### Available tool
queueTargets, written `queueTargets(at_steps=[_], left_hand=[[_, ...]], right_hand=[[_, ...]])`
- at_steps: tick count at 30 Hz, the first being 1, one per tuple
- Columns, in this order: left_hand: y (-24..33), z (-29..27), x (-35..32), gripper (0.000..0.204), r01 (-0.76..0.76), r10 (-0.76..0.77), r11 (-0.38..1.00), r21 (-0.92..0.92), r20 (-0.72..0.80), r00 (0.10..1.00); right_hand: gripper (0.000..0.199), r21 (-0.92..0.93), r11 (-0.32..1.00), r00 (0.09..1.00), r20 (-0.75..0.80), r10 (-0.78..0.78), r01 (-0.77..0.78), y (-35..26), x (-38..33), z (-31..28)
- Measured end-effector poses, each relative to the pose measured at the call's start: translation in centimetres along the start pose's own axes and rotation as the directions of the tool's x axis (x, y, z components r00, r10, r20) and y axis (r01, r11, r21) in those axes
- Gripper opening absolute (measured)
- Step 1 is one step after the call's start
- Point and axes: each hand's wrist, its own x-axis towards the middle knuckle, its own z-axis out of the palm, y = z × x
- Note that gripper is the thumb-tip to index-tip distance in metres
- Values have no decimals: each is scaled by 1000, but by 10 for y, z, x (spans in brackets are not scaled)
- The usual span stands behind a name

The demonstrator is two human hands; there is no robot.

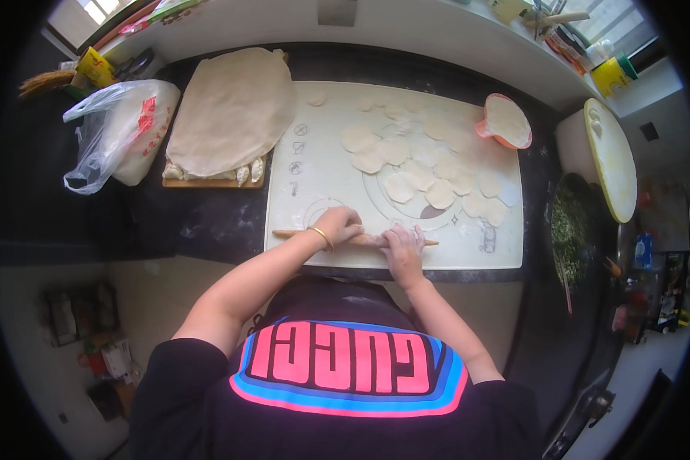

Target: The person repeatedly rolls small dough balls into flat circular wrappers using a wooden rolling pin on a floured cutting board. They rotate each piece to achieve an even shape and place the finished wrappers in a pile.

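Pale mat, tapered rolling pin

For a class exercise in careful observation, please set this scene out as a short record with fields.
Left hand: on the rolling pin, wearing a gold bangle
Right hand: on the pin, nearer its right end
Surface: white mat on a dark counter
On mat: many thin dough rounds, some overlapping
Left of mat: dough sheet over a wooden board; plastic bag
Right of mat: chopped greens
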Motion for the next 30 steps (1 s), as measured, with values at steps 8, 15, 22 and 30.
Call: queueTargets(at_steps=[8, 15, 22, 30], left_hand=[[-5, -5, -27, 21, 219, -265, 955, -197, -248, 932], [-17, 7, -58, 62, 222, -4, 858, 462, -428, 904], [-35, -12, -15, 68, 295, -22, 834, 467, -505, 863], [-49, -13, -7, 69, 326, -50, 856, 400, -565, 823]], right_hand=[[36, 33, 999, 998, 63, 21, -23, 3, -13, -12], [52, -15, 996, 978, 188, 91, -90, -3, 14, -5], [72, -188, 966, 969, 139, 204, -176, -4, 60, -1], [68, -229, 963, 979, 106, 173, -145, 1, 93, 7]])
